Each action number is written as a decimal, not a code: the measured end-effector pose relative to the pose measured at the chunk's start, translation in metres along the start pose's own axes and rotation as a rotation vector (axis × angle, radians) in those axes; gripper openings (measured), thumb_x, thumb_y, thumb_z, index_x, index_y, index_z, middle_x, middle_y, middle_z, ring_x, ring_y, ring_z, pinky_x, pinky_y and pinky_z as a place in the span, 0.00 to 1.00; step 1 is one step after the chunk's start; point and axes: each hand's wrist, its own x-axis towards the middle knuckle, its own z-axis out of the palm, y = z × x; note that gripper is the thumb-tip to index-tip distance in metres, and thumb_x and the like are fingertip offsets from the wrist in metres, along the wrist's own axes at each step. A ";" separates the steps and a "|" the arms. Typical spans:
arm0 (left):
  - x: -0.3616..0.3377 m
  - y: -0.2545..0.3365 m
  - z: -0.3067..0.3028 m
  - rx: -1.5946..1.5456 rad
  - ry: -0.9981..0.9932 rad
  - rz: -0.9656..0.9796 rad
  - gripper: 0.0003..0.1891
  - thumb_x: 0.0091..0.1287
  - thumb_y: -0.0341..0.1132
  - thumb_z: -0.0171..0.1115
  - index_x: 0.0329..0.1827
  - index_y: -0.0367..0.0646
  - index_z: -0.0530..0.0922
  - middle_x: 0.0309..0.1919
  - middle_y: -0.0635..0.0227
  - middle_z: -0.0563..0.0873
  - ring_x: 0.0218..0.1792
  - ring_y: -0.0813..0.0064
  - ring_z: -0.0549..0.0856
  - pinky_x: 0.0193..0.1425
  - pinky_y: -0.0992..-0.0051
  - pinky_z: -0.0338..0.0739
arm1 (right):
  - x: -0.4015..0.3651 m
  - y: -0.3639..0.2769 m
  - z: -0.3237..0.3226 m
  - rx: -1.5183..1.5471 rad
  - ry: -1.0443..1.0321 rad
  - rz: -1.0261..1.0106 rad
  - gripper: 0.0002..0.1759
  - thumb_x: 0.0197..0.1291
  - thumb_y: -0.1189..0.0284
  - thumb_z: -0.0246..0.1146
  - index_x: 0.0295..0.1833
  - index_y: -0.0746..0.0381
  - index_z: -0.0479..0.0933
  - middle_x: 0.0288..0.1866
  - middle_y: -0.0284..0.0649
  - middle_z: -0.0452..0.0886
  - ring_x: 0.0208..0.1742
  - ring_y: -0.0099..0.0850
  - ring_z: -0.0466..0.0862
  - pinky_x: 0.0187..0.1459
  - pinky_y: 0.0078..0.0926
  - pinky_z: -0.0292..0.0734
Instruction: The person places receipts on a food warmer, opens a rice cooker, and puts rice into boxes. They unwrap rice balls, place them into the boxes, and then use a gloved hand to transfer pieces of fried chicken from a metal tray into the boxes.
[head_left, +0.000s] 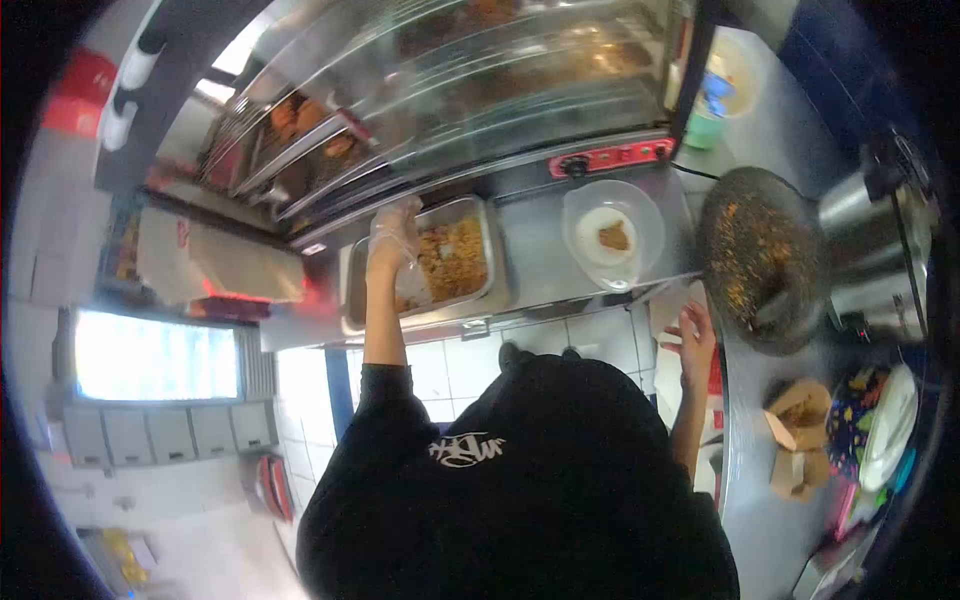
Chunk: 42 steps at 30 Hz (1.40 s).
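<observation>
My left hand (pixel 396 236), in a clear plastic glove, is over the left part of a metal tray (pixel 489 215) by the glass cabinet. Brown and yellow crumbly food (pixel 455 260) lies in the tray. Blur and the glove hide how the fingers are set and whether they hold anything. My bare right hand (pixel 690 345) hovers near the edge of the right counter with its fingers apart and nothing in them. A clear plastic bowl (pixel 648 235) with a brown lump of food (pixel 613 236) inside stands on the counter to the right of the tray.
A glass-fronted cabinet (pixel 480 110) with a red control panel (pixel 612 157) stands behind the tray. On the right are a dark pan of food bits (pixel 765 260), a steel pot (pixel 870 250) and an open cardboard box (pixel 800 415). A paper-wrapped stack (pixel 215 255) sits at left.
</observation>
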 end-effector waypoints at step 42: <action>-0.063 -0.088 0.022 -1.747 0.200 -0.360 0.13 0.62 0.33 0.63 0.48 0.41 0.75 0.40 0.67 0.80 0.40 0.80 0.79 0.43 0.85 0.74 | -0.011 0.007 0.012 -0.034 -0.074 -0.010 0.20 0.62 0.68 0.60 0.58 0.62 0.69 0.53 0.41 0.73 0.36 0.29 0.82 0.26 0.23 0.81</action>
